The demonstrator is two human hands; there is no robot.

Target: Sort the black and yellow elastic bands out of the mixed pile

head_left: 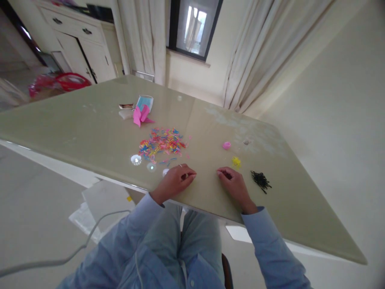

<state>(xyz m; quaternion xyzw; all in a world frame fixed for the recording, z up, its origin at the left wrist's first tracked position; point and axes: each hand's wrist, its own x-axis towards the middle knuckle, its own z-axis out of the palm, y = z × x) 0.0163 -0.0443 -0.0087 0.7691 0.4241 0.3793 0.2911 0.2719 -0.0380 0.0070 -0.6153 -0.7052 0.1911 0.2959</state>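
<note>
My left hand (177, 178) rests low over the table near its front edge, thumb and forefinger pinched together; what lies between them, if anything, is too small to make out. Across from it, my right hand (233, 184) is also curled in a pinch, with its contents hidden. The fingertips of the two hands are apart. Beyond my left hand spreads a heap of small multicoloured bands (164, 142). Near my right hand are a little yellow clump (236, 162), a pile of thin black pins (261, 181) and a small pink clump (226, 145).
Small round whitish pieces (136, 160) lie left of my left hand. Farther back are a folded pink paper shape (142, 115) and a blue face mask (144, 102). The glossy table (204, 144) has its front edge against my lap. A grey cable (87, 241) runs at lower left.
</note>
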